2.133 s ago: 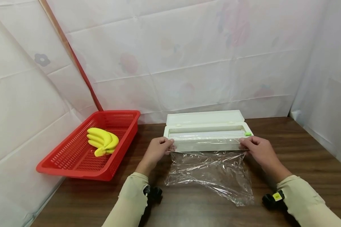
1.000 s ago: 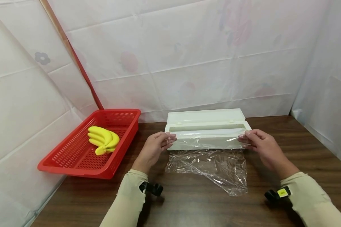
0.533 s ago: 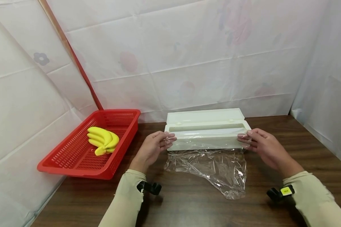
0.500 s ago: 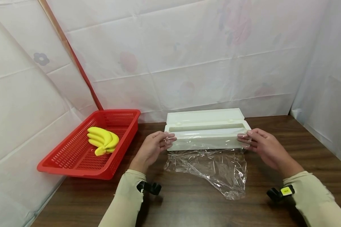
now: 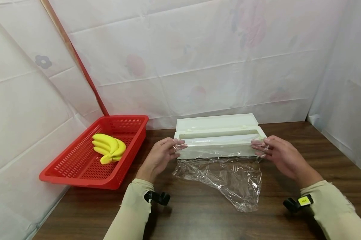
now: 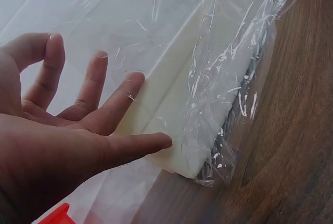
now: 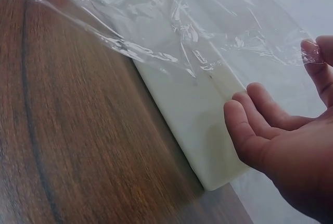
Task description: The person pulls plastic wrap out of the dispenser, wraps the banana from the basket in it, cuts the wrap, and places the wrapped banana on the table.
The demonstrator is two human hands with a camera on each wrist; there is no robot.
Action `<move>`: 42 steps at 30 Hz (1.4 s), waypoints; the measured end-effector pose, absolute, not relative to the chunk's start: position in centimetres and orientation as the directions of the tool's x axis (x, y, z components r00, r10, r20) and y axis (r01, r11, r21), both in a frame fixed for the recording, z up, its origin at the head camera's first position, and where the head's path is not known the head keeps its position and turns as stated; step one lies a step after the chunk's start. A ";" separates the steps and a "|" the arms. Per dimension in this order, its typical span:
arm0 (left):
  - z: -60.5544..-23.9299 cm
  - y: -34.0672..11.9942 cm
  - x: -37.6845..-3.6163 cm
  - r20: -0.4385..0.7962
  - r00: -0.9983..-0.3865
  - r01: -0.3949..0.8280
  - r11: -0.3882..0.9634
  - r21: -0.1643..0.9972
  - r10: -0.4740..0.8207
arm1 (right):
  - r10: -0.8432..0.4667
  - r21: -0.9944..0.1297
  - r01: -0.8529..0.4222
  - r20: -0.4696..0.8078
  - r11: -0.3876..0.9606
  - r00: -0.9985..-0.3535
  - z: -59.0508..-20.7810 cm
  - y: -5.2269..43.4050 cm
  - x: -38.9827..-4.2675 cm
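A white cling film dispenser box stands at the back of the table with its lid raised. Inside lies the film roll. Clear cling film runs over the front of the box and hangs crumpled toward the tabletop. At the box's left end my left hand pinches the film between thumb and index finger, the other fingers spread. My right hand pinches the film's other side at the right end, thumb against index finger, remaining fingers loosely bent beneath.
A red plastic basket sits at the left, with a bunch of yellow bananas in it. White patterned sheeting hangs behind and on both sides of the wooden table.
Both hands have risen slightly from the box's front, their lower fingers now spread. The film's loose end has drawn up a little. The green piece at the box's right end no longer shows.
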State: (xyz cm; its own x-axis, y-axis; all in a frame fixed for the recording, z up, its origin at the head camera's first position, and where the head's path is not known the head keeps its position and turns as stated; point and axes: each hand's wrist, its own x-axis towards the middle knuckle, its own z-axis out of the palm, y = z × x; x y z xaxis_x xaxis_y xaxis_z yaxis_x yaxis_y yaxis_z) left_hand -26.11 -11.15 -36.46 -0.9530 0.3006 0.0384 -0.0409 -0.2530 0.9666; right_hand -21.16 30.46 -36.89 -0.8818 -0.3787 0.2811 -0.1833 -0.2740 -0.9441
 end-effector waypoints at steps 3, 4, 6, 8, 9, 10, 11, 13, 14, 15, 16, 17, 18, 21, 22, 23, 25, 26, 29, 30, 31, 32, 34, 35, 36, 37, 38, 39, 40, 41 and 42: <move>-36.4 -11.2 -25.9 0.052 -0.949 -0.032 -0.260 0.965 0.310 | -0.388 -0.939 -0.185 0.293 -0.291 -0.874 -37.0 30.5 -21.2; -36.4 -11.2 -25.9 0.056 -0.947 -0.029 -0.257 0.966 0.316 | -0.391 -0.937 -0.186 0.296 -0.295 -0.871 -37.0 30.5 -21.2; -36.4 -11.3 -25.8 0.063 -0.943 -0.020 -0.247 0.969 0.327 | -0.390 -0.934 -0.190 0.303 -0.302 -0.870 -37.0 30.5 -21.2; -36.5 -11.4 -25.9 0.067 -0.936 -0.011 -0.217 0.976 0.347 | -0.380 -0.933 -0.195 0.306 -0.303 -0.873 -37.1 30.6 -21.2; -36.6 -11.4 -25.9 0.065 -0.931 -0.007 -0.196 0.981 0.359 | -0.375 -0.933 -0.196 0.306 -0.303 -0.875 -37.2 30.6 -21.3; -36.6 -11.4 -26.0 0.061 -0.927 -0.006 -0.178 0.984 0.370 | -0.371 -0.934 -0.198 0.304 -0.298 -0.877 -37.3 30.6 -21.3; -36.7 -11.5 -26.0 0.057 -0.924 -0.007 -0.163 0.987 0.379 | -0.362 -0.936 -0.200 0.300 -0.289 -0.883 -37.3 30.7 -21.3; -36.8 -11.5 -25.9 0.045 -0.918 -0.013 -0.143 0.990 0.395 | -0.346 -0.946 -0.197 0.281 -0.258 -0.895 -37.5 30.8 -21.3; -36.9 -11.5 -25.8 0.039 -0.915 -0.019 -0.139 0.990 0.401 | -0.341 -0.951 -0.191 0.268 -0.243 -0.901 -37.6 30.8 -21.2; -37.0 -11.5 -25.6 0.034 -0.914 -0.025 -0.138 0.990 0.404 | -0.332 -0.958 -0.188 0.254 -0.218 -0.908 -37.7 30.9 -21.1; -37.1 -11.5 -25.5 0.028 -0.915 -0.030 -0.138 0.990 0.403 | -0.320 -0.964 -0.188 0.241 -0.188 -0.916 -37.8 30.9 -21.1; -37.2 -11.5 -25.4 0.022 -0.916 -0.033 -0.130 0.991 0.401 | -0.307 -0.970 -0.185 0.226 -0.156 -0.925 -37.9 30.9 -21.0; -37.4 -11.6 -25.3 0.016 -0.917 -0.035 -0.120 0.992 0.398 | -0.297 -0.975 -0.180 0.211 -0.129 -0.931 -38.0 30.9 -21.0; -37.8 -11.7 -24.8 -0.011 -0.915 -0.039 -0.060 0.997 0.403 | -0.264 -0.987 -0.150 0.159 -0.054 -0.951 -38.1 30.7 -20.8; -37.9 -11.7 -24.6 -0.025 -0.913 -0.043 -0.034 0.999 0.407 | -0.254 -0.990 -0.136 0.142 -0.041 -0.957 -38.1 30.6 -20.8; -38.0 -11.7 -24.4 -0.039 -0.907 -0.047 -0.007 0.999 0.419 | -0.245 -0.993 -0.117 0.121 -0.032 -0.962 -38.1 30.5 -20.7; -38.2 -11.6 -24.0 -0.073 -0.890 -0.065 0.033 0.997 0.449 | -0.227 -0.996 -0.084 0.085 -0.014 -0.970 -38.1 30.3 -20.5; -38.3 -11.5 -23.7 -0.090 -0.880 -0.077 0.047 0.996 0.466 | -0.222 -0.998 -0.068 0.068 -0.006 -0.973 -38.1 30.2 -20.4; -38.4 -11.5 -23.0 -0.147 -0.856 -0.127 0.073 0.989 0.495 | -0.218 -1.000 -0.023 0.019 0.017 -0.976 -38.1 29.8 -20.1; -38.4 -11.6 -22.8 -0.164 -0.852 -0.143 0.080 0.986 0.497 | -0.222 -1.000 -0.010 0.004 0.026 -0.975 -38.1 29.7 -20.1; -38.4 -11.6 -22.6 -0.179 -0.849 -0.157 0.086 0.984 0.497 | -0.229 -0.999 0.002 -0.010 0.034 -0.973 -38.2 29.7 -20.0; -38.5 -11.7 -22.4 -0.194 -0.847 -0.171 0.091 0.981 0.494 | -0.240 -0.999 0.012 -0.020 0.037 -0.971 -38.2 29.6 -19.9; -38.6 -11.9 -21.9 -0.219 -0.846 -0.190 0.109 0.976 0.485 | -0.259 -0.998 0.018 -0.033 0.061 -0.965 -38.4 29.6 -19.7; -38.7 -12.0 -21.6 -0.229 -0.846 -0.196 0.119 0.973 0.482 | -0.266 -0.997 0.016 -0.035 0.073 -0.963 -38.5 29.6 -19.6; -38.7 -12.1 -21.4 -0.237 -0.844 -0.202 0.126 0.971 0.482 | -0.269 -0.997 0.017 -0.038 0.079 -0.962 -38.6 29.5 -19.5; -38.7 -12.1 -21.1 -0.244 -0.841 -0.206 0.132 0.970 0.483 | -0.273 -0.996 0.013 -0.037 0.090 -0.961 -38.8 29.5 -19.4; -38.8 -12.2 -20.9 -0.250 -0.837 -0.207 0.140 0.968 0.487 | -0.275 -0.995 0.008 -0.036 0.102 -0.961 -38.9 29.5 -19.4; -38.8 -12.2 -20.6 -0.253 -0.831 -0.208 0.145 0.967 0.495 | -0.271 -0.993 0.006 -0.037 0.115 -0.962 -39.1 29.5 -19.3; -38.8 -12.2 -20.3 -0.257 -0.824 -0.212 0.146 0.966 0.505 | -0.267 -0.992 0.005 -0.038 0.124 -0.963 -39.2 29.5 -19.3; -38.8 -12.2 -20.0 -0.260 -0.816 -0.214 0.149 0.965 0.516 | -0.267 -0.991 -0.003 -0.035 0.137 -0.963 -39.3 29.4 -19.2; -38.7 -12.1 -19.7 -0.264 -0.807 -0.216 0.152 0.964 0.528 | -0.266 -0.989 -0.009 -0.032 0.150 -0.963 -39.4 29.4 -19.2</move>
